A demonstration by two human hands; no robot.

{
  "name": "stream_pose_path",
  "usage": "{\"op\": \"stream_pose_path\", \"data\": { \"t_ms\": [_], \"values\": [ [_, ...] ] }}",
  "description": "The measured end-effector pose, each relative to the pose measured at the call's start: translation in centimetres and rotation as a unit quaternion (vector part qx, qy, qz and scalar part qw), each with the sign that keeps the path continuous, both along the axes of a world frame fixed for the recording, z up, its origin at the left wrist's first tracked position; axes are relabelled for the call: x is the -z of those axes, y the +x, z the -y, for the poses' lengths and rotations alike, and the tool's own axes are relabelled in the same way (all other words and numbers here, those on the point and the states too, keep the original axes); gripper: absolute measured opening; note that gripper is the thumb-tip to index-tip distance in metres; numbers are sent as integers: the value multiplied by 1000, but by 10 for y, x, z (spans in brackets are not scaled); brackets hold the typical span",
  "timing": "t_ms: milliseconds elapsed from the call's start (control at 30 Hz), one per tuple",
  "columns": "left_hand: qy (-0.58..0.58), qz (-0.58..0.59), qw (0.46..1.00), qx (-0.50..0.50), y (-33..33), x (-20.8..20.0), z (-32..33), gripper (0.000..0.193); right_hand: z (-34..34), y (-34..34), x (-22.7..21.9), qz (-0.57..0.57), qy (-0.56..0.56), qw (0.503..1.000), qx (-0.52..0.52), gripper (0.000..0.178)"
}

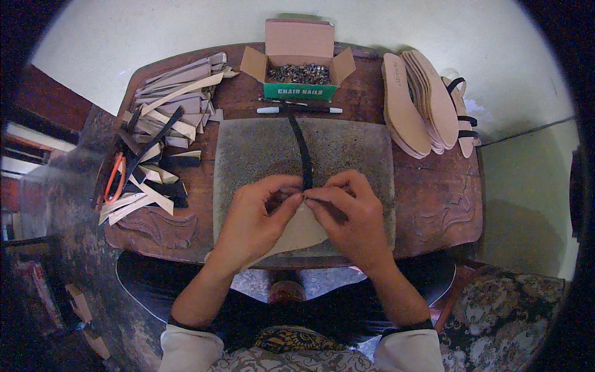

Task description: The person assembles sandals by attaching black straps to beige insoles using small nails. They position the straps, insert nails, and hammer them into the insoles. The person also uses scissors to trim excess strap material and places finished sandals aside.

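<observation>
My left hand (255, 216) and my right hand (351, 214) meet over a grey board (248, 146), with thumbs and fingertips pinched together. Between them is the near end of a narrow black strap (300, 141), whose free length runs away from me across the board. Under my hands lies a tan insole (304, 234), partly covered by the left hand and wrist. Both hands are closed at the strap end; the fingertips hide whether a small nail or other bit is also held there.
An open green box (302, 92) of small nails stands at the back, a marker pen (319, 110) in front. Stacked tan insoles (406, 108) and black-strapped soles (463, 127) are at right. Leather strips (173, 102) and orange-handled scissors (114, 178) lie at left on the wooden table (427, 192).
</observation>
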State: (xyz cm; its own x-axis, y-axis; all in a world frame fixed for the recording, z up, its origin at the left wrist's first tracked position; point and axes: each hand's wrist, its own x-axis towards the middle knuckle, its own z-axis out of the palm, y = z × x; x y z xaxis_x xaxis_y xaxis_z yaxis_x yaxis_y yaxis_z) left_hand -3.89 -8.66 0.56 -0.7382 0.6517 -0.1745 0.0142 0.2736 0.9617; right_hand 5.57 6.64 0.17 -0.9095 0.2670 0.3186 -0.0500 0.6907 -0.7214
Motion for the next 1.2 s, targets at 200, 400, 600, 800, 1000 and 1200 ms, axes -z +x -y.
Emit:
{"op": "stream_pose_path", "data": {
  "t_ms": [200, 400, 600, 800, 1000, 1200],
  "values": [
    [-48, -65, 997, 8, 4, -3, -3, 20, 1, 2, -2, 6, 96, 995, -2, 13],
    [-8, -194, 981, 27, 9, -6, -8, 16, -1, 4, -11, 54, 108, 993, -14, 12],
    [-19, -241, 970, 34, 6, -1, -7, 16, 0, 8, -21, 93, 65, 993, -39, 13],
    [-4, -124, 992, 9, 9, -7, -6, 18, -15, 8, -29, 93, -112, 988, -52, 13],
    [14, 16, 1000, 7, 0, 3, -6, 16, -24, 10, -29, 84, -129, 987, -55, 15],
    [29, 67, 997, 22, -4, 3, -7, 16, -30, 5, -20, 60, -41, 995, -73, 15]
  ]
}}
